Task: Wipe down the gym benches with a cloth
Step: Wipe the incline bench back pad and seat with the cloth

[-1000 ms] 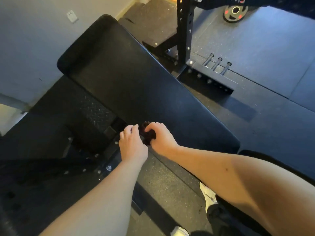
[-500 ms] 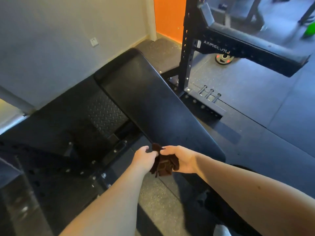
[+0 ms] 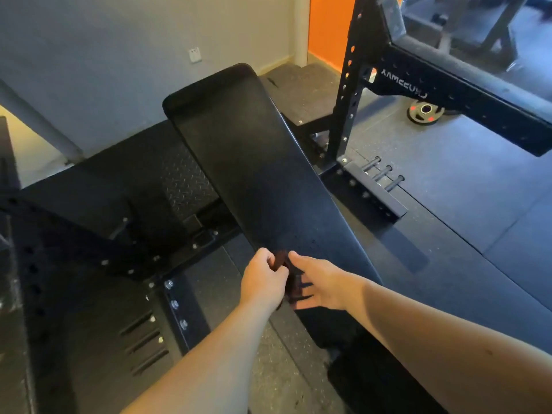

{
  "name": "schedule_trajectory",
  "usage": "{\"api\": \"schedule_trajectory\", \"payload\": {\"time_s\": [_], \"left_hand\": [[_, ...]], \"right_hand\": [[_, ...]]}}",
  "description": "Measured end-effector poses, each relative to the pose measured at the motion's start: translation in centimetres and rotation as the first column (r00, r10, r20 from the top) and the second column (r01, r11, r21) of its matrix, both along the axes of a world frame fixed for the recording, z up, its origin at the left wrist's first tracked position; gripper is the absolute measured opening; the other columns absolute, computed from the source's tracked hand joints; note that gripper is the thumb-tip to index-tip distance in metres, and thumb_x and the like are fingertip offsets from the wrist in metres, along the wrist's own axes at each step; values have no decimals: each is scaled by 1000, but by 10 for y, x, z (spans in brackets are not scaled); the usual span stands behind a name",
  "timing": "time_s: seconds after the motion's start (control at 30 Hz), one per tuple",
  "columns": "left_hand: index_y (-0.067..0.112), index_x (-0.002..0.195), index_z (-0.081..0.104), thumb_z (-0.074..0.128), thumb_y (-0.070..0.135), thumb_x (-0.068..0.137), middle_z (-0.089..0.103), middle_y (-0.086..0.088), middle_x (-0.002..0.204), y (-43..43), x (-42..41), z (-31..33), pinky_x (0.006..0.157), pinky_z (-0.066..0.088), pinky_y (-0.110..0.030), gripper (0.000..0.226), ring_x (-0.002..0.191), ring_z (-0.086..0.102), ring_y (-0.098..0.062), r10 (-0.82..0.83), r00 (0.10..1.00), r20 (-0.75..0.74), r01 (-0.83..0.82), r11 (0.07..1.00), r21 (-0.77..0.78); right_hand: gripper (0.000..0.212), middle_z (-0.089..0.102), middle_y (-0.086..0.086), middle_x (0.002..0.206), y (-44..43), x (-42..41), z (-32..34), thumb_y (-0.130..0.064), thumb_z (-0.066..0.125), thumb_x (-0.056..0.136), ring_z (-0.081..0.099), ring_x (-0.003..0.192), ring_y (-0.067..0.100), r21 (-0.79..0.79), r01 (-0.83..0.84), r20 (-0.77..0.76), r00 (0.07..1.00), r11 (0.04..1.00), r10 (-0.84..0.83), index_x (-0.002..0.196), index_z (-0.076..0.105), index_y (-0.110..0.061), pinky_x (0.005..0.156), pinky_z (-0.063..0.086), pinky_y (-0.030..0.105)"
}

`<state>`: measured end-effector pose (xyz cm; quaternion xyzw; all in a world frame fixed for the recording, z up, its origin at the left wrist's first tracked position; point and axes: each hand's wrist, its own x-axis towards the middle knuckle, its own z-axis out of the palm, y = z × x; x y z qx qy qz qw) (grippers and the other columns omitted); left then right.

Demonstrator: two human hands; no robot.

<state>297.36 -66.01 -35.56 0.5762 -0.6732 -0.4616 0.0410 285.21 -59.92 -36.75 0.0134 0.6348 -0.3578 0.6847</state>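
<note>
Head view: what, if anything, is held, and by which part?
Dark cloth, top edge pinched by the left hand; the right hand's grip is unclear.

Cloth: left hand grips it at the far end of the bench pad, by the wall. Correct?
Not quite. The left hand does grip the cloth, but at the near end of the bench pad, closest to the person, not the far end. The right hand is against the cloth too. The head view shows it.

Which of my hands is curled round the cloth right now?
The left hand: its fingers curl tight on the dark cloth at the edge of the bench pad. The right hand has its fingers spread straight beside it.
</note>
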Motion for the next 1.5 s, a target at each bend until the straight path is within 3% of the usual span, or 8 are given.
{"api": "schedule_trajectory", "payload": {"time_s": [0.13,0.33,0.47,0.6,0.73,1.1,1.33,1.5], "left_hand": [[25,81,50,63,20,95,59,6,83,2,-13,-5,57,41,-21,19,74,56,-10,-72,995,-66,68,996,-63],[27,107,68,55,32,101,61,9,107,-15,-14,-51,83,55,-30,15,101,59,-12,73,992,-105,-103,939,-327],[18,129,62,56,28,103,57,-1,125,-43,-6,-98,94,51,-38,28,115,56,-21,324,943,-81,-330,863,-382],[17,146,50,50,33,106,49,-5,143,-73,-7,-141,106,47,-46,43,131,50,-25,344,928,-142,-372,841,-392],[17,153,43,43,33,108,38,-5,156,-88,-18,-177,111,41,-42,47,143,40,-25,295,923,-248,-378,817,-435],[17,144,56,59,31,103,52,-2,145,-87,-18,-222,105,41,-32,44,130,52,-17,246,605,-757,-575,792,-203],[25,110,72,64,13,98,72,1,112,-86,9,-208,83,56,-30,19,100,67,-14,214,623,-752,-447,887,-117],[18,138,63,43,-4,96,62,-4,136,-68,24,-203,98,40,-32,51,129,54,-23,244,615,-750,-397,918,-26]], "right_hand": [[21,77,13,101,3,-6,-12,-18,56,104,76,92,30,-127,237,95,969,963,-226,117,70,-9,72,63,44],[22,76,6,107,-10,-40,-54,-8,60,100,74,97,21,-302,126,-364,901,945,-236,100,72,-27,82,62,40],[24,72,-7,103,-46,-56,-73,-12,62,98,68,93,11,-397,-104,-768,581,912,-268,109,72,-31,70,51,15],[31,61,0,135,-84,-39,-114,-12,61,99,50,127,21,-298,-393,-944,254,870,-209,128,69,-20,110,42,35],[28,50,2,142,-95,-18,-168,-14,61,100,35,135,26,-226,-463,-971,37,857,-236,126,70,-13,111,37,46],[32,52,-1,141,-108,-30,-185,-14,63,98,36,132,23,-333,-521,-909,-45,786,-415,130,67,-12,113,37,40],[32,52,-1,134,-93,26,-188,-16,62,98,41,123,22,-304,-542,-909,-82,784,-409,130,67,-15,110,42,36],[32,51,-1,136,-66,54,-203,-15,62,99,41,122,19,-212,-668,-913,-124,713,-388,130,66,-15,112,39,32]]}}
